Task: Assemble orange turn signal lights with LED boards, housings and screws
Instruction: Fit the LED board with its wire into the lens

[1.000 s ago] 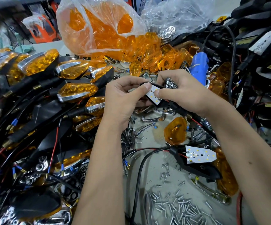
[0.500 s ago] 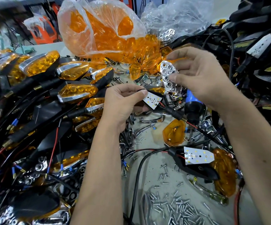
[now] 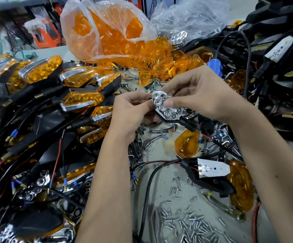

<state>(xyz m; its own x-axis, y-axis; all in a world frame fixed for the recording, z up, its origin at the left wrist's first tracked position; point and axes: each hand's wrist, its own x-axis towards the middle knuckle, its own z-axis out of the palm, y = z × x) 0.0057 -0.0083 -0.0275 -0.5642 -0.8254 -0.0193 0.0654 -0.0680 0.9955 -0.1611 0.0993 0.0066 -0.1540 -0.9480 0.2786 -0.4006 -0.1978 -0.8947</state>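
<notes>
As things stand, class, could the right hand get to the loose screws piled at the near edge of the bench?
Probably yes, once freed. The right hand now pinches the chrome reflector; nothing stands above the screws, only open bench below its forearm.

Small assembly workshop, batch production. Worktop (image 3: 161,174) crowded with one product in stages: finished lamps (image 3: 82,100) with black wired stems stacked at left; plastic bag (image 3: 107,32) of orange lenses (image 3: 163,65) at far centre; clear bag of reflectors (image 3: 191,18) behind it; loose screws (image 3: 191,225) near; open housing with LED board (image 3: 212,170) at right; wired housings (image 3: 273,50) heaped far right.
</notes>
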